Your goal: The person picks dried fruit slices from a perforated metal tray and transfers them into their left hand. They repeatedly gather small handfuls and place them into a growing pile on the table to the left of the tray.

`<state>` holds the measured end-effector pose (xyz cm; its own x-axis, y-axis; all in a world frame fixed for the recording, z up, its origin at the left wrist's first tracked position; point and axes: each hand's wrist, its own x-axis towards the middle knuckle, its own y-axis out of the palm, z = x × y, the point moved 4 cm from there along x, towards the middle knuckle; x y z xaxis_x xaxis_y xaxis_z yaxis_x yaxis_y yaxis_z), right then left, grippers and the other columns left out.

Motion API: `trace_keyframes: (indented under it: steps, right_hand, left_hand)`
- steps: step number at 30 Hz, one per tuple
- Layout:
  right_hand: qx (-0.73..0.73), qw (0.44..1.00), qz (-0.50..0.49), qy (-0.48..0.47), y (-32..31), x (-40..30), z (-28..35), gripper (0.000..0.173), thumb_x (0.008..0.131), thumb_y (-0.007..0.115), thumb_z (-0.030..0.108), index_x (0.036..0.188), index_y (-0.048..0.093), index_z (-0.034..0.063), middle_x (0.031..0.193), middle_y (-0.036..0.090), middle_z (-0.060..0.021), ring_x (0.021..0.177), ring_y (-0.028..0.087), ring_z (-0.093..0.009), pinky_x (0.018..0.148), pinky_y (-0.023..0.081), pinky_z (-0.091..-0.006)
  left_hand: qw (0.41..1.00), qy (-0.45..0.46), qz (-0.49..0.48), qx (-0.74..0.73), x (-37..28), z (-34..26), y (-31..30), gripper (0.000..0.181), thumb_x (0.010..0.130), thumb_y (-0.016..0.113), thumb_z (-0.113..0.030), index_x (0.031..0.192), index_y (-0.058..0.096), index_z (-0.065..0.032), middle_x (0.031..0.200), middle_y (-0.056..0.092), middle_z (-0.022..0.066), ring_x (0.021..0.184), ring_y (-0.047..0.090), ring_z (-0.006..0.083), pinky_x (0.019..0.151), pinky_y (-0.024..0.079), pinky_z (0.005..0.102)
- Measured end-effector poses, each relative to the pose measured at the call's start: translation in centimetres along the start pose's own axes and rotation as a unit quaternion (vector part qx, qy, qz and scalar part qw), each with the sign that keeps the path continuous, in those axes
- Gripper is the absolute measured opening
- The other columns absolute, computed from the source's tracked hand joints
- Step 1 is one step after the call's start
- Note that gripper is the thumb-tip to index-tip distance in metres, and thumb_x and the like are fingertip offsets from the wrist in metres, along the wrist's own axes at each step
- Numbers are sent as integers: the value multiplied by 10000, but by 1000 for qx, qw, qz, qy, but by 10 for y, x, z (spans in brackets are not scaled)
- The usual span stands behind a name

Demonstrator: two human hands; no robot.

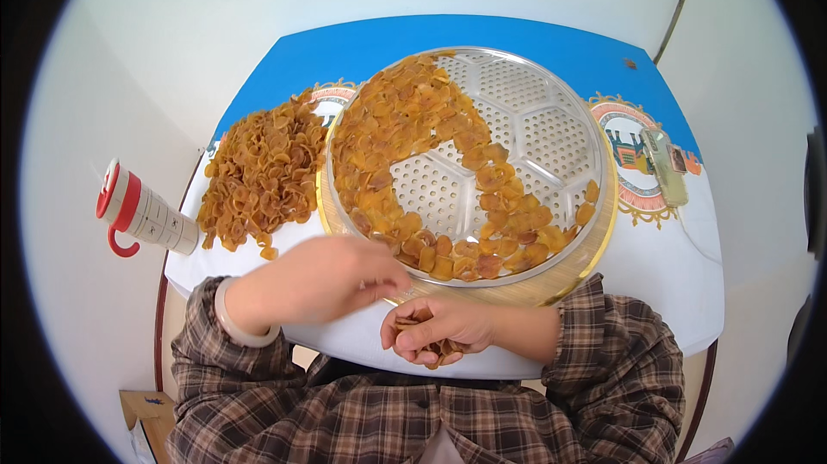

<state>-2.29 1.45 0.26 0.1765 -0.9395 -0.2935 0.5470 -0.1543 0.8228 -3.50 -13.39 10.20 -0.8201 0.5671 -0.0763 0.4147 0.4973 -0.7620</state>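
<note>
A round perforated metal steamer tray rests on a round wooden board. Thin amber-brown dried slices, perhaps dried fruit or root, cover its left side and curve along the near rim, with a band running through the middle. My right hand is curled around a bunch of such slices below the tray's near edge. My left hand, a pale bangle at its wrist, hovers at the tray's near left edge, slightly blurred; whether its fingertips pinch anything cannot be made out. Left of the tray lies a heap of slices.
A cup with a red lid and handle stands at the table's left edge. On the right, a phone in a clear case lies with a cable on the patterned blue and white tablecloth. A cardboard box is at lower left.
</note>
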Motion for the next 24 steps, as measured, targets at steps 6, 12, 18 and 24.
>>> trace_keyframes:
  steps: [6, 12, 18, 24]
  right_hand:
    - [10, 1000, 7, -18, -1, -1, 1, 292, 880, 706, 135, 1077, 504, 63, 762, 545, -22, 536, 511, -59, 375, 314, -198]
    - [-43, 999, 4, -3, -1, 1, 0, 281, 883, 691, 150, 1071, 499, 67, 739, 542, -25, 547, 525, -71, 382, 347, -197]
    - [-43, 999, 7, -13, -3, 2, -2, 275, 890, 677, 156, 1074, 492, 69, 720, 531, -21, 550, 521, -74, 387, 345, -195]
    - [-38, 999, 15, -3, -4, 0, -1, 256, 897, 666, 154, 1062, 489, 70, 702, 527, -29, 531, 509, -78, 374, 323, -200]
  left_hand:
    - [997, 4, -69, -26, -29, -9, 22, 276, 790, 696, -14, 1059, 678, -72, 927, 637, 76, 841, 621, 301, 702, 515, 372]
    - [994, -16, -85, -72, -37, -5, 40, 319, 807, 686, -9, 1110, 682, -108, 903, 621, 57, 836, 618, 254, 700, 514, 346]
    - [992, 22, -110, -64, -33, -3, 40, 312, 808, 703, -59, 1114, 677, -113, 894, 630, 50, 826, 614, 260, 695, 511, 344]
    - [991, 57, -122, -11, -28, -5, 40, 185, 813, 711, -109, 997, 689, -107, 860, 637, 45, 804, 617, 254, 681, 509, 345]
